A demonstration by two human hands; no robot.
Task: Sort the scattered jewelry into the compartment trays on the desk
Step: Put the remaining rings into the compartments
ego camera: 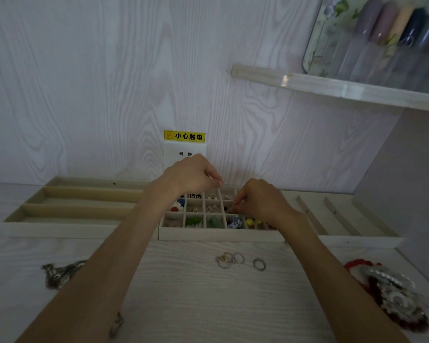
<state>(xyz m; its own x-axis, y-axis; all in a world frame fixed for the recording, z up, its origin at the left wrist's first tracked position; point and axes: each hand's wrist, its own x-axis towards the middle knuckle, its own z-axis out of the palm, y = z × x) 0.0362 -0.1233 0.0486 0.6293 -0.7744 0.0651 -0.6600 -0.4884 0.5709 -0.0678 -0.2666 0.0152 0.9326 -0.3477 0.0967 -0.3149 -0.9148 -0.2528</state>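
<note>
Pale wood-grain desk (183, 288); both hands over gridded tray (221, 234). Right hand (260, 201) pinches something tiny; left hand (193, 177) curled, contents indiscernible. Metal rings (230, 259) lie near tray's front edge.

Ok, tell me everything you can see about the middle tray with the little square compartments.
The grid tray is pale, wood-looking, lying flat on the desk between two slotted trays. Its small square cells hold green, yellow, red, blue and silvery pieces. The right hand pinches something small over a cell; the left hand hovers above the back row.

Shiny metal rings (230, 259); woodgrain desk (183, 293)
</note>
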